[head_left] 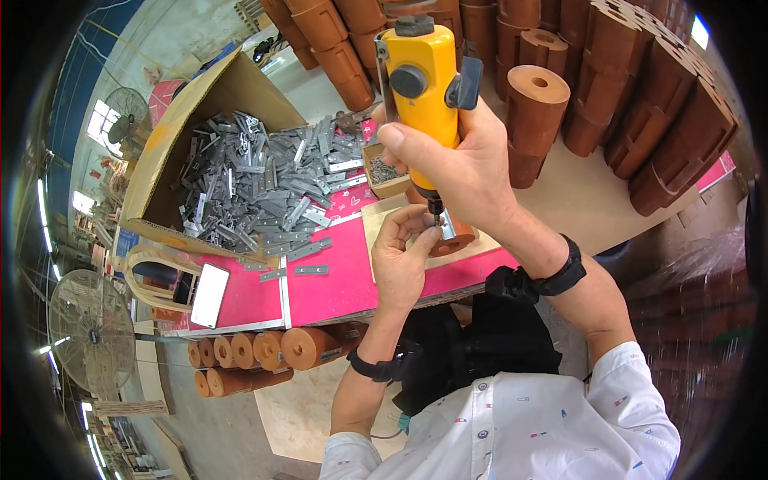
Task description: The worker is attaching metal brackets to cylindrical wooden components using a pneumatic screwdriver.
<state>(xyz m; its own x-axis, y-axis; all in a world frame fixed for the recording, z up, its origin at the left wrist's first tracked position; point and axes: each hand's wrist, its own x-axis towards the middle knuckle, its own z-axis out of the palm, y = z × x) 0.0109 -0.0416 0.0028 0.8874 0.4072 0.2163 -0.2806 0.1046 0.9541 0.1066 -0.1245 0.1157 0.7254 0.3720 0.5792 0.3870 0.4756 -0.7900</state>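
My right hand (476, 164) is wrapped round a yellow electric screwdriver (434, 100) with black knobs, held upright with its bit pointing down. Just under the bit, the fingertips of my left hand (398, 252) are pinched together; the tiny thing between them is too small to make out. Beneath them a shiny metal plate (445, 231) shows against a brown cylinder (459, 243), mostly covered by my hands. That cylinder lies on a pale board (374, 218) on the table. Beside the tool stands a small box (390, 189) of screw-like metal pieces.
A tipped cardboard box (152, 172) spills many metal plates (248, 180) across the pink tabletop (336, 284). Brown cylinders (538, 120) stand crowded at the back and right; others (308, 348) lie under the front edge. A white phone (210, 294) leans on the left, near a large fan (92, 332).
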